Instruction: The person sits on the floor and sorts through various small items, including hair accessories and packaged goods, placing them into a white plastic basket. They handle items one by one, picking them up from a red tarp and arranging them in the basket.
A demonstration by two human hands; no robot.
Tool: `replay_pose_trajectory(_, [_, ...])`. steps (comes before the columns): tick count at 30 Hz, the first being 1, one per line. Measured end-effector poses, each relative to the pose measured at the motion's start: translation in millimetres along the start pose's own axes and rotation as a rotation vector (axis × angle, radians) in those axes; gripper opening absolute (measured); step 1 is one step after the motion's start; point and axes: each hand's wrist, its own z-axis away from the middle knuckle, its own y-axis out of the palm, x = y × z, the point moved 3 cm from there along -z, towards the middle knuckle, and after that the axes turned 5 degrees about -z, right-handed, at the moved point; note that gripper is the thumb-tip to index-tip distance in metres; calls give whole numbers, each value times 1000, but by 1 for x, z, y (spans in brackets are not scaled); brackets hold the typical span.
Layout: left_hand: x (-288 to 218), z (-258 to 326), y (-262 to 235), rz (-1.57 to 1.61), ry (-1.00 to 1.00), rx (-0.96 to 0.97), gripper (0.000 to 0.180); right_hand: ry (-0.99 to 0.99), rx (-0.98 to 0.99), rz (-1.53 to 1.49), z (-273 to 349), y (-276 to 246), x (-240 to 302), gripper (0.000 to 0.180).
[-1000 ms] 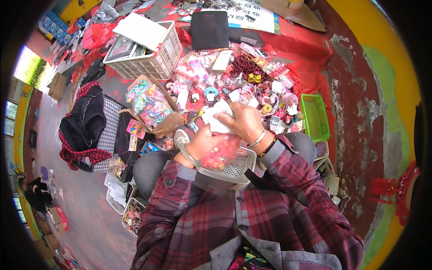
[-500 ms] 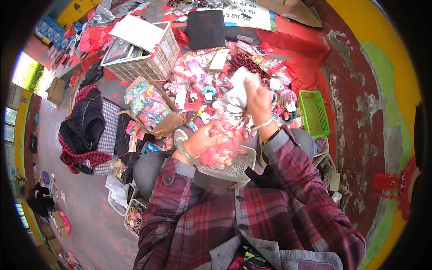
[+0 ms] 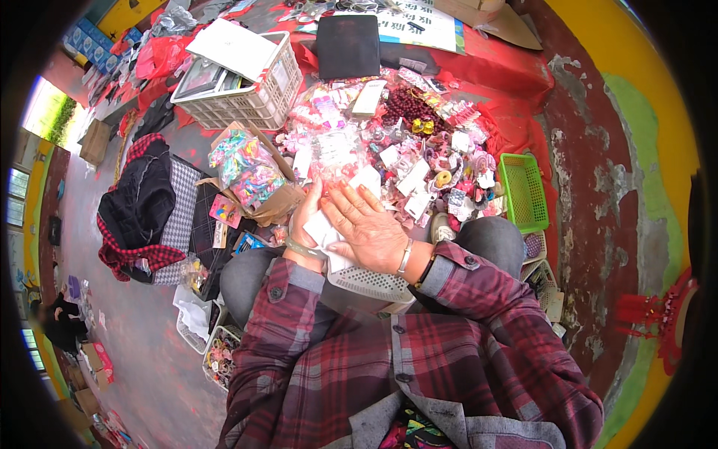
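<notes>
My left hand [image 3: 303, 217] and my right hand [image 3: 370, 232] are pressed together in front of me. Between the palms is a crumpled white sheet [image 3: 320, 230], cloth or plastic, I cannot tell which. The right hand lies across the left with its fingers stretched flat, hiding most of the sheet. A white corner shows beyond the fingers. Just below the hands stands a white perforated basket [image 3: 374, 284] between my knees. Past my fingertips, clear plastic packets [image 3: 336, 153] lie on a heap of hair ties and small accessories [image 3: 441, 179]. The bag of pink pieces cannot be made out.
Left of the heap are an open cardboard box [image 3: 273, 202] of colourful packets and a large white crate [image 3: 254, 101] with flat items on top. A green basket [image 3: 523, 193] stands at the right, by the peeling wall [image 3: 591, 187]. A black jacket [image 3: 142, 202] lies further left.
My right hand has come down from above the pink bag and now lies across my left. The pink pieces held by my left hand no longer show, and the white sheet is between both palms.
</notes>
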Motion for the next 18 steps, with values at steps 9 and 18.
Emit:
replay_pose_trajectory(9, [39, 2, -5, -194, -127, -36, 35, 235, -341, 62, -16, -32, -75, 60])
replay_pose_trajectory(18, [19, 0, -15, -84, 29, 88, 46, 36, -125, 49, -10, -9, -12, 58])
